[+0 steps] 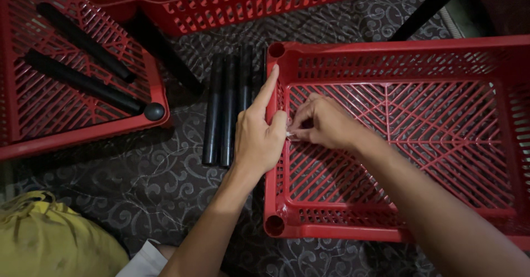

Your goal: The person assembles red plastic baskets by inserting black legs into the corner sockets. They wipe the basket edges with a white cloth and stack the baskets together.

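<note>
Resting on the red basket's (pixel 397 51) left wall, both hands (pixel 259 136) meet.

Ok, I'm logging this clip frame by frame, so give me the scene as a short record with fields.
Left hand: rests on the left wall of the red crate, forefinger stretched along the rim
Right hand: inside the crate, fingertips pinched on something small and pale at that wall
Beside the crate: black tubes lying side by side on the patterned mat
Left: second crate with two black tubes in it
Top: third crate
Bottom left: yellow cloth
</note>
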